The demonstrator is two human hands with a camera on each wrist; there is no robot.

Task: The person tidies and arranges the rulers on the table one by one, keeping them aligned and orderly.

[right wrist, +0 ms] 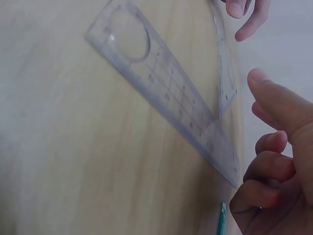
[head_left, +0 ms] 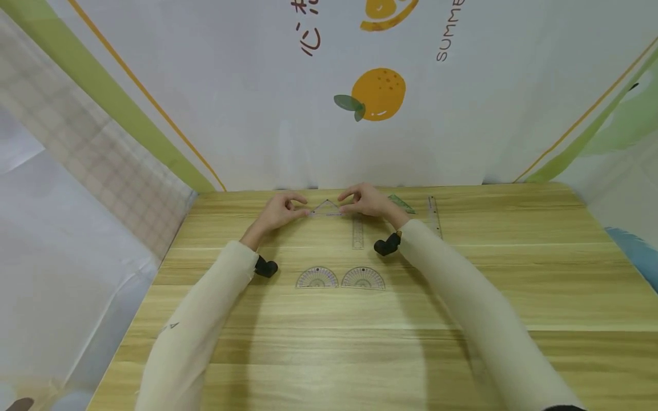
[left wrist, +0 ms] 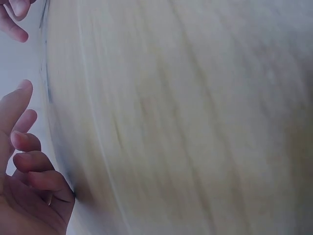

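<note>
Both hands, left hand (head_left: 277, 212) and right hand (head_left: 366, 201), pinch the clear triangle (head_left: 326, 209) by its end corners with curled fingers above the short ruler (head_left: 357, 233); keep the pull even.

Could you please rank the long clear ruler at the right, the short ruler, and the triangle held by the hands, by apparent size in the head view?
1. Long clear ruler.
2. Short ruler.
3. Triangle, farthest back, so its smaller look is unsure; the hands hold its ends.

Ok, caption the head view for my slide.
Both hands pinch a clear triangular set square at the wooden table's far edge, two protractors nearer.
</note>
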